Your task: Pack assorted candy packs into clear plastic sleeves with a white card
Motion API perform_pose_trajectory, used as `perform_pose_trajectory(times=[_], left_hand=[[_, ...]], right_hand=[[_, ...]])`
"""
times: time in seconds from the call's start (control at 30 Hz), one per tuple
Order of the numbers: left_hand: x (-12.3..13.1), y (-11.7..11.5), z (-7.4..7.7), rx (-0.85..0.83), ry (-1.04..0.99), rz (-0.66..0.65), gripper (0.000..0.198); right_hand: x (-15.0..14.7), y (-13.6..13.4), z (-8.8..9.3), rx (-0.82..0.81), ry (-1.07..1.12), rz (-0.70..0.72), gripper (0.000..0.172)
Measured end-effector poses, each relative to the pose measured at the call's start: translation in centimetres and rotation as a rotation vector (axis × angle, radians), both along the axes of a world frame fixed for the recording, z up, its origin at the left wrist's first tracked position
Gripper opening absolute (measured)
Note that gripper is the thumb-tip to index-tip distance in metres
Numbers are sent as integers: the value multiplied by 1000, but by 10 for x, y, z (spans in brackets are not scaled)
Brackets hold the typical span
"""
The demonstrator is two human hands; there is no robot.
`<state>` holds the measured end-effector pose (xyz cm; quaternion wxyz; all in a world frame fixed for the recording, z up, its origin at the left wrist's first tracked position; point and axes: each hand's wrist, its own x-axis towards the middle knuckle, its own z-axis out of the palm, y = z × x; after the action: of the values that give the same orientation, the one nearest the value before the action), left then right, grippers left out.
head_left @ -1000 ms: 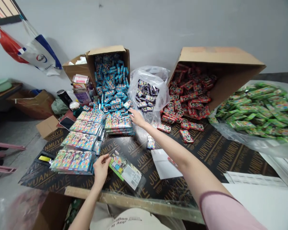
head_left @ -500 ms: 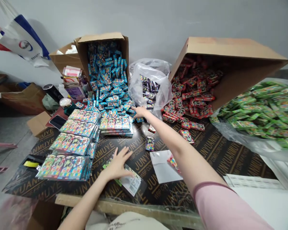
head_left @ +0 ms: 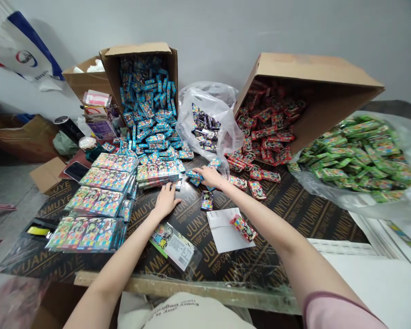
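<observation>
Touching blue pkts (head_left: 192, 176) nr purple pkt (head_left: 207, 200): R hand (head_left: 211, 177), fingers bent, can't tell if gripping; L hand (head_left: 165, 201), thumb wide, fingertips at short stack (head_left: 158, 172); printed pouch (head_left: 174, 246) flat nr L forearm.

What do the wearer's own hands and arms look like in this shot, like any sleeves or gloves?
Both the left hand and the right hand are ungloved, with no watch or bracelet visible. The right arm has a pink sleeve with a darker mauve hem, ending above the elbow; no sleeve shows on the left arm.
</observation>
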<state>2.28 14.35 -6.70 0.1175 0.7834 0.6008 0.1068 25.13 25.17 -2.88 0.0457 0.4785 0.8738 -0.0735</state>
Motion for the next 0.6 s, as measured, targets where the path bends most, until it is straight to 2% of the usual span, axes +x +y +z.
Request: perform_pose_trajectory(times=[0.2,0.27,0.33,0.47,0.53,0.6], left_hand=[[5,14,-5,-6,-90,65,55],[3,16,-6,-23,-163,68,54],[-2,13,-6,-57,-276,65,51],[-12,-9,2,-122,-624,82,41],[-12,-26,11,-199,-870,153,44],[-9,-44,22,-368,-1138,260,52]], right_hand=[[11,-28,-24,-245,569,157,44],[9,-40,-29,-291,625,191,42],[7,-52,-30,-256,608,176,44],[2,-75,-27,-81,593,125,53],[-3,-90,-24,-47,694,155,55],[-9,-109,-19,-42,795,194,56]])
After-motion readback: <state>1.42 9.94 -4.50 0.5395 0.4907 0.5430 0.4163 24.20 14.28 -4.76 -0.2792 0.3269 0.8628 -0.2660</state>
